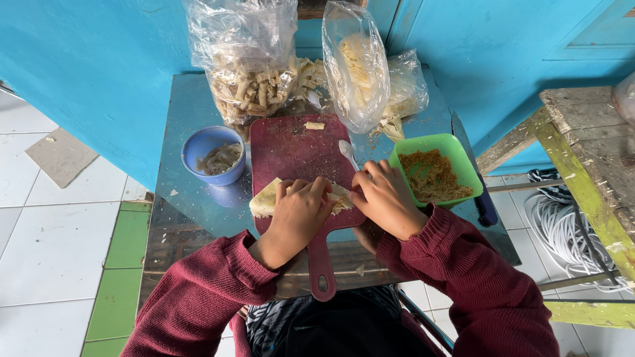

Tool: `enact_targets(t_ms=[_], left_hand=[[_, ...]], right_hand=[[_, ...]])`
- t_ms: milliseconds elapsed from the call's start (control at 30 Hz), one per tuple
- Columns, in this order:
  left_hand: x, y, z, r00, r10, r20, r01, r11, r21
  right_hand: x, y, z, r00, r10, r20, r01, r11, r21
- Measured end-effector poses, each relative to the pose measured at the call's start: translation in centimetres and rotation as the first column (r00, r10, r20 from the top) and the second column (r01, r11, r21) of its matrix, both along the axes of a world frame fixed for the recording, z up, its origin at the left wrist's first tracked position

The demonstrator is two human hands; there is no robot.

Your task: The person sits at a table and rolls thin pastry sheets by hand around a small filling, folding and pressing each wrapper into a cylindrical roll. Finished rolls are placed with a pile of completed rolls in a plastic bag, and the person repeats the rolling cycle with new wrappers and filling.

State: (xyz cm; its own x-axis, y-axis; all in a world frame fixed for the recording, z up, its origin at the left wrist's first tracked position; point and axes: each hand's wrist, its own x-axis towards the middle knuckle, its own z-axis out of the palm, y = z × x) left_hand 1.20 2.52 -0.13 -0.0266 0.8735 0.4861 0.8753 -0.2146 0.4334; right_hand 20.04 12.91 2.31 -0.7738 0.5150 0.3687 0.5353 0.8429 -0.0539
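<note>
Both hands on the pale wrapper sheet [264,198], which lies on the dark red cutting board [297,152]. Left hand [297,215] fingers curl over it, pressing; right hand [383,195] fingers bent, pinching its right end. White spoon [347,152] just above right fingertips. Green tub [456,149] of brown filling beside them; blue bowl [198,142] up-left of left fingers.

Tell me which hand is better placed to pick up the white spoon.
Right hand: its fingers lie just below the white spoon, while the left hand presses the wrapper.
</note>
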Motion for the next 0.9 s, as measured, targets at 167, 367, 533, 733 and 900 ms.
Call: enact_targets(t_ms=[167, 367, 533, 733, 900], left_hand=[[-0.1, -0.1, -0.1, 0.999, -0.027, -0.027, 0.028, 0.998, 0.058], [0.3, 0.0, -0.4, 0.996, -0.020, -0.083, 0.027, 0.996, 0.081], [0.4, 0.2, -0.8, 0.995, 0.010, -0.103, -0.001, 0.996, 0.085], [0.4, 0.2, -0.9, 0.998, 0.025, -0.055, -0.025, 1.000, 0.016], [0.4, -0.1, -0.5, 0.999, 0.012, -0.048, -0.010, 0.999, 0.040]], right_hand=[[-0.3, 0.5, -0.8, 1.000, 0.017, 0.010, -0.016, 0.991, -0.130], [-0.5, 0.8, -0.2, 0.983, 0.034, -0.180, -0.107, 0.904, -0.413], [-1.1, 0.3, 0.3, 0.956, 0.042, -0.289, -0.210, 0.787, -0.580], [-1.1, 0.2, 0.2, 0.956, 0.066, -0.286, -0.219, 0.809, -0.545], [-1.0, 0.0, -0.1, 0.963, -0.002, -0.269, -0.181, 0.733, -0.655]])
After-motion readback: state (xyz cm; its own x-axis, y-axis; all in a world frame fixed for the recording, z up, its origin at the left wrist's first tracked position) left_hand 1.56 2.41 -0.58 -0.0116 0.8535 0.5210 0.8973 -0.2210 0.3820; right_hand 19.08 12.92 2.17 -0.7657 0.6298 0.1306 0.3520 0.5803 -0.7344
